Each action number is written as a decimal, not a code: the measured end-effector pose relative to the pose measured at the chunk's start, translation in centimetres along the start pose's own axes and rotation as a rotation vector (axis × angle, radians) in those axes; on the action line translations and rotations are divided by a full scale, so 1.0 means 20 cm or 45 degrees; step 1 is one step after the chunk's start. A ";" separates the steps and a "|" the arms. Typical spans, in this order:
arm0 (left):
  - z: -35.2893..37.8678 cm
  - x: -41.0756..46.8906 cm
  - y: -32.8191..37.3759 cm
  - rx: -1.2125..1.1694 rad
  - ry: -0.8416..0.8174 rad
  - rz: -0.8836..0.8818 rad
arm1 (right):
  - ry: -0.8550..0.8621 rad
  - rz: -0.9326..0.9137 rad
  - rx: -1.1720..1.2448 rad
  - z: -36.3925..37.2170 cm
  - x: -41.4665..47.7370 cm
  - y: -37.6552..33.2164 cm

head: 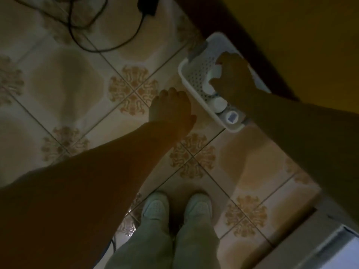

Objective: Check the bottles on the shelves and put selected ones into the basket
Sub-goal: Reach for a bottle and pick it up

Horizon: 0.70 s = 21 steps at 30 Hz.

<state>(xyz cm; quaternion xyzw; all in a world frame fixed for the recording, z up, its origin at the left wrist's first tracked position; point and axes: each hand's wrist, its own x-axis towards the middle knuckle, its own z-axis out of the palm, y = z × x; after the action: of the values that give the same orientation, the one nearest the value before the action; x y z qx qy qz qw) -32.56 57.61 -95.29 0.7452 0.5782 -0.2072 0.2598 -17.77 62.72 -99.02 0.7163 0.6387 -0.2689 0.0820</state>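
A white perforated basket [194,74] stands on the tiled floor against a dark baseboard at the upper right. Inside it stand white bottles: one with a white cap [219,104], one with a blue-topped cap [232,117], another white cap [207,87] near my fingers. My right hand [233,78] reaches into the basket, its fingers wrapped around a white bottle [214,71]. My left hand [171,109] hangs just left of the basket with fingers curled down, holding nothing that I can see. The scene is dim.
Black cables [81,26] and a dark plug [147,5] lie on the floor at the upper left. A yellow wall [301,35] runs along the right. My feet in pale shoes [176,206] stand below. A light-coloured edge [330,245] sits at the bottom right.
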 end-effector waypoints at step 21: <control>-0.19 -0.11 0.09 0.007 0.070 -0.013 | -0.028 -0.223 -0.265 -0.23 -0.14 -0.06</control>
<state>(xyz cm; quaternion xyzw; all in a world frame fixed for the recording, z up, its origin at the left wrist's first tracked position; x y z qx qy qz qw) -31.33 58.03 -90.81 0.7483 0.5884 -0.1896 0.2406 -17.65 62.57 -93.53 0.6423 0.7224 -0.2152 0.1392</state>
